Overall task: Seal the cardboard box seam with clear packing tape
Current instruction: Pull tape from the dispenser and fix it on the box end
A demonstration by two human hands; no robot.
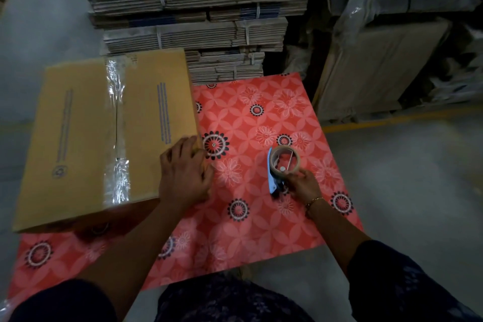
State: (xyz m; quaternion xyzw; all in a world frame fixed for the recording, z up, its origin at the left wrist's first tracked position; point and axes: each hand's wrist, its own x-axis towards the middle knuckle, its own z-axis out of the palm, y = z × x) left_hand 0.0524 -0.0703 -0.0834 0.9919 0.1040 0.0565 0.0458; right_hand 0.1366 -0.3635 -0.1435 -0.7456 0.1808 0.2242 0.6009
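The cardboard box (78,138) sits left on the counter (261,217), seam taped. My left grip (183,175) clamps its corner; right grip (303,185) clamps the tape dispenser (277,168). I advise pressing tape ends flat.

At frame left the cardboard box (78,138) is mustard-tan with blue-grey print. The tabletop (261,232) is coral red with pale petals, white flowers and black-and-white rosettes. Centre right, the dispenser (272,181) is blue, its roll (296,163) beige.
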